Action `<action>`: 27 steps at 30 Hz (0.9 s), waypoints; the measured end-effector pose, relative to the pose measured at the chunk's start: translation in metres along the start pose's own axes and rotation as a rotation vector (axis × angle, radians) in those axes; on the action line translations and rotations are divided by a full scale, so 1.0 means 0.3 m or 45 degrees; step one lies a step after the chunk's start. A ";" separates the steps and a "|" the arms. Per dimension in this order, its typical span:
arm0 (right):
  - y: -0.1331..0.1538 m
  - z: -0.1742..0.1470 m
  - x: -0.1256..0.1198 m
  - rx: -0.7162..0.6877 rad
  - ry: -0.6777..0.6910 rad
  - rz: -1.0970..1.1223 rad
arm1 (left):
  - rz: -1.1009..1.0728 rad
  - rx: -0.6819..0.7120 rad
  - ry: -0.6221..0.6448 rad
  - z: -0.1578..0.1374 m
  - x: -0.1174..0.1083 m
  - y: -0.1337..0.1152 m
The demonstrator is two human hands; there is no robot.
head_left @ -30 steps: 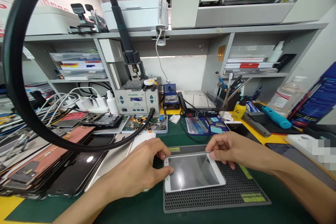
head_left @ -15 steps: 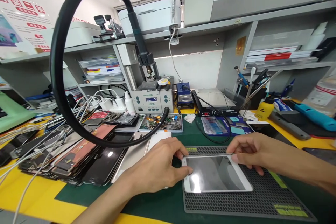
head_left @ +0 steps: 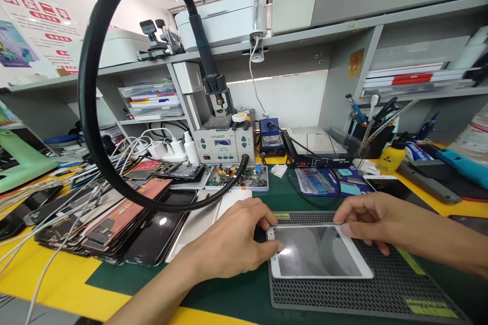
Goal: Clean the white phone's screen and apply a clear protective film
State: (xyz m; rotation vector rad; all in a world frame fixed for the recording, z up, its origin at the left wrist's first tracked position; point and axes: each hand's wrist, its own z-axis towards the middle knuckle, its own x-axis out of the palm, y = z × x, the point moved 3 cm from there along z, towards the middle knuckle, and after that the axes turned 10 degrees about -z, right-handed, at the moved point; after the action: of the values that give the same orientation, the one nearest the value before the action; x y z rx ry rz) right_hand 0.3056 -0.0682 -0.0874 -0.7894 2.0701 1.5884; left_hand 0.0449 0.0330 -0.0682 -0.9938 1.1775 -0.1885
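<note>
A white-framed tablet (head_left: pixel 316 253) lies screen up on a dark perforated mat (head_left: pixel 324 294); its dark glass reflects light. My left hand (head_left: pixel 242 238) is closed at the tablet's left end, thumb on the frame by the screen and fingers at the far left corner. At the far right corner, my right hand (head_left: pixel 366 223) pinches the edge between thumb and fingers, while its other fingers curl over the mat. The tablet's underside is hidden.
To the left are stacked phones and screens (head_left: pixel 152 233) and a tray of small parts (head_left: pixel 253 183). A thick black hose (head_left: pixel 89 61) loops from the grey hot-air station (head_left: pixel 223 144). Behind the right hand stand a tool holder (head_left: pixel 360 134) and yellow bottle (head_left: pixel 392 156).
The whole view has shifted slightly, so things appear a little farther right. Both hands keep their places at the tablet, and the glare on its screen has shrunk.
</note>
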 end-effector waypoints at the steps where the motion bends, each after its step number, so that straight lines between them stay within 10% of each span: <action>1: 0.000 -0.001 0.001 0.024 0.017 0.007 | 0.001 0.005 0.002 0.000 0.000 -0.001; 27: 0.032 -0.009 -0.006 0.048 0.000 0.040 | 0.091 -0.125 0.060 0.005 0.008 0.002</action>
State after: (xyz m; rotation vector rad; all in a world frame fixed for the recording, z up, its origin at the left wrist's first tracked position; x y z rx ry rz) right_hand 0.3008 -0.0686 -0.0786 -0.7471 2.1165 1.5609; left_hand 0.0470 0.0327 -0.0703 -1.0360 1.2732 -0.0988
